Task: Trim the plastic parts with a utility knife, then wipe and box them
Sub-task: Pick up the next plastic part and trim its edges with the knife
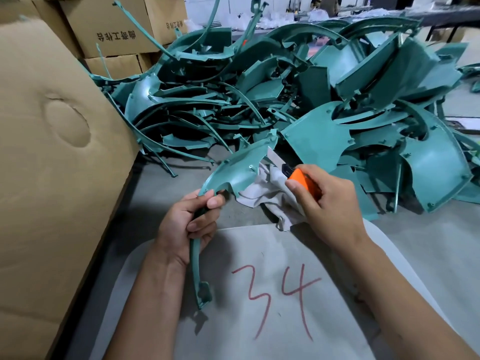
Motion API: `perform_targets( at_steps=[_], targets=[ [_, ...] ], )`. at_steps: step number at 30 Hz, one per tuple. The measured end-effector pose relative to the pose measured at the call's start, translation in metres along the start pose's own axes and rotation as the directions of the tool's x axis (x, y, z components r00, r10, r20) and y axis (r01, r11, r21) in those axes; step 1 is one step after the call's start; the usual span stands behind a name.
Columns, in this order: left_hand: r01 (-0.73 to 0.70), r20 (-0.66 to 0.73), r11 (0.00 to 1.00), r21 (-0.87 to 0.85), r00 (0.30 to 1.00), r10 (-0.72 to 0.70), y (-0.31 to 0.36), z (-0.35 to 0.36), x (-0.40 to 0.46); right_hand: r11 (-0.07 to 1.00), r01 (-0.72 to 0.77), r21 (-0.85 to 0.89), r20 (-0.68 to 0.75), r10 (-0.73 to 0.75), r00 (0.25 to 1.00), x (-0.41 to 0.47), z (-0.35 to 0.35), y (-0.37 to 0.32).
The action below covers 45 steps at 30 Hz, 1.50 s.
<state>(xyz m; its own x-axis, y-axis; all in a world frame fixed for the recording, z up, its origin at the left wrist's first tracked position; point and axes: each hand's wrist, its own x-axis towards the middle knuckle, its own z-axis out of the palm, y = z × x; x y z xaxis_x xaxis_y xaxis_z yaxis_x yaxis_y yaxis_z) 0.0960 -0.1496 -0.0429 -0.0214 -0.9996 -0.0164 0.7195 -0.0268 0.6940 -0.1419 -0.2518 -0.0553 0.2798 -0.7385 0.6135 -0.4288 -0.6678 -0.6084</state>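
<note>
My left hand [188, 224] grips a curved teal plastic part [239, 167] by its narrow stem, with the wide end pointing up and away. My right hand [324, 203] holds an orange utility knife [302, 180]; its blade reaches toward the part's right edge. A grey wiping cloth [267, 190] lies crumpled on the table under both. Behind it a big pile of teal plastic parts [298, 100] covers the table.
A large open cardboard box [52, 152] stands at the left, its flap leaning toward me. Stacked printed cartons [117, 35] sit at the back left. A grey sheet marked "34" in red [272, 294] lies in front of me. A person stands far back.
</note>
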Motion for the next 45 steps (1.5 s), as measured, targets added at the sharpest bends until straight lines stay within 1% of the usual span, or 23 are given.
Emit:
perform_targets(
  at_steps=[2, 5, 6, 9, 10, 11, 14, 16, 19, 21, 23, 26, 28, 29, 31, 33, 34, 35, 37, 39, 40, 43, 45],
  targets=[
    [0.005, -0.002, 1.000, -0.002, 1.000, -0.005, -0.001, -0.001, 0.001, 0.999, 0.030, 0.043, 0.009, -0.031, 0.999, -0.001, 0.000, -0.003],
    [0.023, 0.057, 0.999, -0.045, 0.998, -0.020, -0.001, -0.002, 0.001, 0.980, 0.101, 0.169, 0.114, -0.122, 0.986, -0.005, 0.006, -0.013],
    [0.027, 0.067, 0.998, -0.050, 0.997, -0.024, 0.000, -0.003, 0.000, 0.983, 0.096, 0.159, 0.119, -0.116, 0.986, -0.004, 0.007, -0.013],
    [0.023, 0.071, 0.999, -0.034, 0.997, -0.020, 0.000, -0.004, 0.000, 0.999, 0.024, 0.036, 0.017, -0.025, 1.000, 0.000, 0.003, -0.006],
    [0.024, 0.068, 0.999, -0.032, 0.997, -0.022, 0.000, -0.004, 0.000, 1.000, 0.014, 0.025, 0.002, -0.015, 1.000, 0.001, 0.000, -0.004],
    [0.028, 0.070, 0.999, -0.032, 0.997, -0.026, 0.000, -0.003, 0.001, 0.998, 0.029, 0.050, 0.010, -0.030, 1.000, 0.000, -0.002, -0.003],
    [0.038, 0.084, 0.998, -0.058, 0.996, -0.033, -0.002, -0.003, 0.001, 0.974, 0.102, 0.203, 0.126, -0.129, 0.984, -0.003, 0.001, -0.010],
    [0.040, 0.090, 0.997, -0.070, 0.995, -0.034, -0.001, -0.005, 0.000, 0.975, 0.096, 0.200, 0.139, -0.125, 0.982, -0.003, 0.004, -0.012],
    [0.037, 0.083, 0.998, -0.055, 0.996, -0.032, 0.000, -0.005, 0.000, 1.000, 0.027, 0.013, 0.022, -0.027, 0.999, 0.000, 0.000, -0.002],
    [0.045, 0.079, 0.998, -0.054, 0.996, -0.041, -0.001, -0.004, 0.001, 0.994, -0.008, -0.108, -0.021, 0.006, 1.000, -0.001, -0.003, 0.003],
    [0.054, 0.075, 0.997, -0.064, 0.996, -0.049, -0.002, -0.004, 0.002, 0.989, -0.016, -0.146, -0.063, 0.007, 0.998, -0.002, -0.001, 0.002],
    [0.066, 0.078, 0.994, -0.092, 0.995, -0.059, -0.001, -0.005, 0.000, 0.984, -0.054, -0.168, -0.179, 0.023, 0.984, -0.001, 0.002, -0.002],
    [0.067, 0.080, 0.995, -0.079, 0.995, -0.061, 0.002, -0.006, -0.001, 0.988, -0.072, -0.138, -0.236, 0.037, 0.971, 0.001, -0.001, -0.001],
    [0.067, 0.086, 0.996, -0.063, 0.994, -0.062, 0.002, -0.006, -0.001, 0.995, -0.049, -0.087, -0.233, 0.027, 0.972, 0.001, -0.003, 0.000],
    [0.075, 0.112, 0.997, -0.031, 0.991, -0.071, 0.004, -0.006, -0.002, 0.998, 0.056, 0.018, -0.157, -0.052, 0.986, 0.000, -0.005, -0.002],
    [0.083, 0.171, 0.996, -0.021, 0.982, -0.078, 0.006, -0.007, -0.004, 0.987, 0.148, 0.061, -0.062, -0.144, 0.988, 0.000, -0.004, -0.004],
    [0.083, 0.189, 0.996, -0.019, 0.979, -0.078, 0.008, -0.008, -0.006, 0.985, 0.161, 0.067, -0.032, -0.160, 0.987, 0.001, -0.004, -0.004],
    [0.078, 0.182, 0.997, 0.008, 0.980, -0.078, 0.011, -0.009, -0.008, 0.986, 0.156, 0.062, -0.015, -0.155, 0.988, 0.001, -0.004, -0.003],
    [0.024, 0.107, 0.985, 0.173, 0.993, -0.043, 0.018, -0.010, -0.010, 0.991, 0.130, 0.034, 0.009, -0.131, 0.991, 0.001, -0.005, -0.001],
    [-0.012, 0.041, 0.935, 0.354, 0.999, -0.003, 0.025, -0.012, -0.012, 0.993, 0.112, 0.019, 0.039, -0.113, 0.993, 0.001, -0.005, 0.000],
    [-0.020, 0.021, 0.913, 0.408, 1.000, 0.012, 0.028, -0.012, -0.012, 0.993, 0.112, 0.028, 0.048, -0.113, 0.992, 0.000, -0.004, -0.001],
    [-0.035, -0.009, 0.879, 0.476, 0.999, 0.045, 0.039, -0.015, -0.018, 0.985, 0.139, 0.101, 0.048, -0.144, 0.988, 0.000, -0.004, -0.006],
    [-0.045, -0.033, 0.866, 0.497, 0.997, 0.070, 0.044, -0.016, -0.023, 0.970, 0.128, 0.209, 0.055, -0.142, 0.988, -0.001, -0.005, -0.011]
  ],
)
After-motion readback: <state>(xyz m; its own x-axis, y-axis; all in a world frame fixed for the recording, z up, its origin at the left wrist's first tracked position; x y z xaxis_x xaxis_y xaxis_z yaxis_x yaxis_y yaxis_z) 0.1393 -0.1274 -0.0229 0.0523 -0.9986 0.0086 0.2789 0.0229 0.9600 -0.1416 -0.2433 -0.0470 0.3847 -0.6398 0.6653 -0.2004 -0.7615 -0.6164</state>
